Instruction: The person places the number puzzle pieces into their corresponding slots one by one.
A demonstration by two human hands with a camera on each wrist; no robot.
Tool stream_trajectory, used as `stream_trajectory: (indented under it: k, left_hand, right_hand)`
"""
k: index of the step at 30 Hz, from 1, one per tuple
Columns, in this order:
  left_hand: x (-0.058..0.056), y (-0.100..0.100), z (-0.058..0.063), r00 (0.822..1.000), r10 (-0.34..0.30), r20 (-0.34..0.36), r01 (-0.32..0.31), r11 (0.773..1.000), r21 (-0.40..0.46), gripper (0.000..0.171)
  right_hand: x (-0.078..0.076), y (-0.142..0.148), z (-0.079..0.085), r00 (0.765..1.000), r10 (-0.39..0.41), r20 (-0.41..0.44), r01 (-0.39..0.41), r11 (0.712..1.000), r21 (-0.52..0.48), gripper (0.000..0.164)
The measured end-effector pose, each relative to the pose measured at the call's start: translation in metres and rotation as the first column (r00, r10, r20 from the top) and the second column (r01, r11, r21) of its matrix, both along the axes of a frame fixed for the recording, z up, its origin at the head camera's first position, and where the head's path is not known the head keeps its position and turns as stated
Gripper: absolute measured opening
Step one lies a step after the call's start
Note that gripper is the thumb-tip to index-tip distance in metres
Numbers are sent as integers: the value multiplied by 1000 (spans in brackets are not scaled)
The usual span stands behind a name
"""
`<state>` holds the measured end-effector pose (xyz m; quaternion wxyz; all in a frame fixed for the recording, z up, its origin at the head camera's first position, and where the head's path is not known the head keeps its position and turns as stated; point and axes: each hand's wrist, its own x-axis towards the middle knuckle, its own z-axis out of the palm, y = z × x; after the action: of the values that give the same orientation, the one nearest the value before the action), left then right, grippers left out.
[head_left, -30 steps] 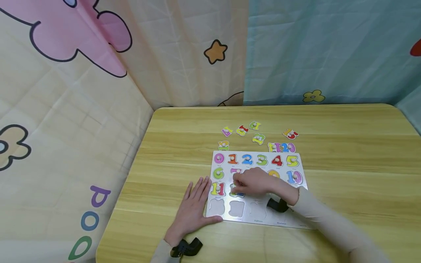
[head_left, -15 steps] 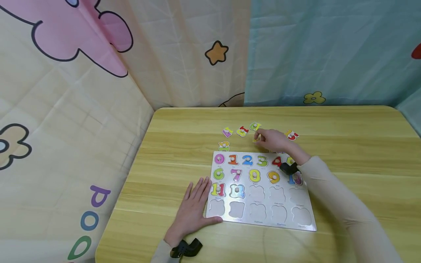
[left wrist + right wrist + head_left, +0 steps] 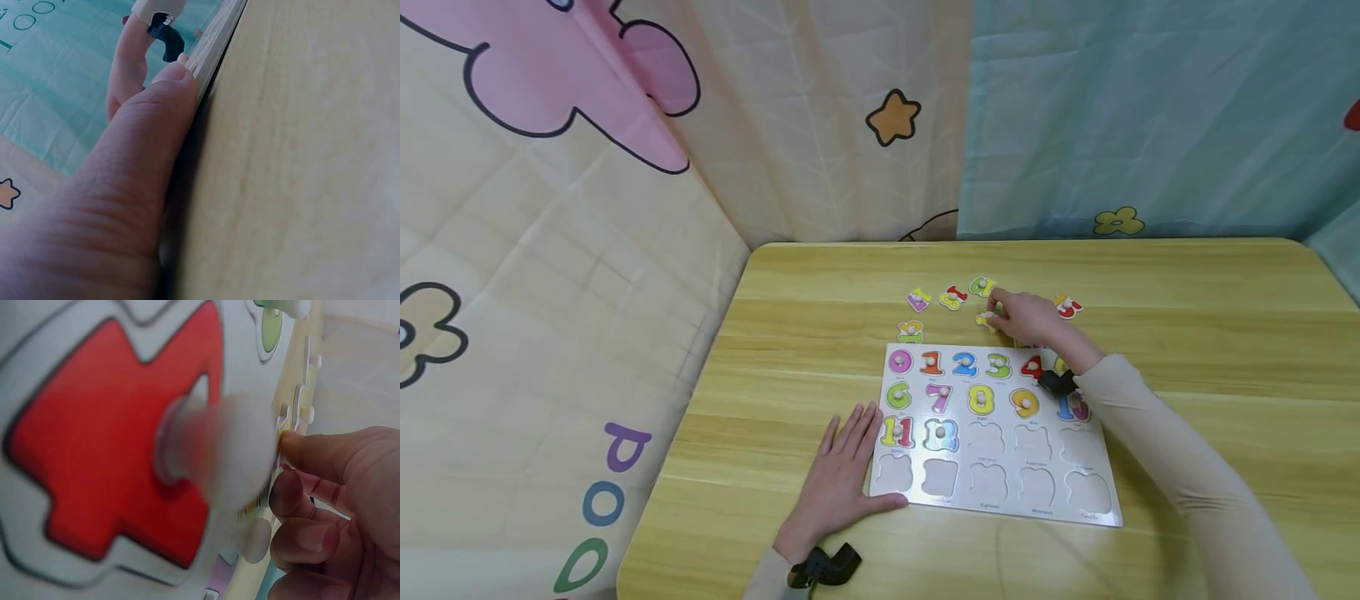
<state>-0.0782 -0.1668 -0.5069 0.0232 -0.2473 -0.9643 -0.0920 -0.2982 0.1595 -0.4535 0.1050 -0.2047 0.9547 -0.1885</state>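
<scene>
My left hand [image 3: 841, 479] lies flat with straight fingers at the left edge of the white number puzzle board [image 3: 964, 482]. Its thumb [image 3: 140, 134] rests along the board's near edge in the left wrist view. Beyond the far edge, my right hand [image 3: 1028, 321] pinches a yellow-and-green number puzzle piece [image 3: 985, 319], partly covered by the fingers. In the right wrist view, thumb and forefinger meet at that piece, while the red 4 [image 3: 125, 456] with its white knob fills the foreground. Numbers 0 through 12 sit in the board's upper recesses; the lower recesses are bare.
Loose number pieces lie behind the board: a purple-and-yellow one [image 3: 918, 300], a red-and-yellow one [image 3: 953, 297], a green one [image 3: 981, 287], an orange-and-green one [image 3: 911, 332] and a red-and-yellow one [image 3: 1069, 307]. Others are mostly hidden under the right hand. Curtains border the wooden table [image 3: 760, 350].
My right hand has moved from the 12 in the board's third row to the loose pieces behind it, and now pinches one there. The left hand has stayed put.
</scene>
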Motion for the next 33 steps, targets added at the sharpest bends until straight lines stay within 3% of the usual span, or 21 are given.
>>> stream_trajectory:
  k: [11,16,20,24,27,33]
  left_hand:
    - [1,0,-1,1000,1,-5,-1,1000,-9,113]
    - [1,0,0,1000,2,-3,-2,1000,-14,113]
    - [0,0,0,1000,2,-6,-2,1000,-16,113]
    - [-1,0,-1,1000,1,-4,-1,1000,-10,113]
    - [-1,0,-1,1000,1,-5,-1,1000,-4,113]
    - [0,-1,-2,1000,-4,-18,4,1000,-6,113]
  right_hand:
    - [6,-2,3,1000,20,-10,-19,999,32,18]
    - [23,-6,16,998,42,-51,-42,999,-2,17]
    - [40,-9,22,993,111,-38,-113,991,-66,15]
    - [56,-11,22,975,222,-2,-220,967,-125,14]
    - [69,-13,24,956,284,77,-271,952,-144,16]
    - [96,-17,26,902,397,172,-382,917,-112,18]
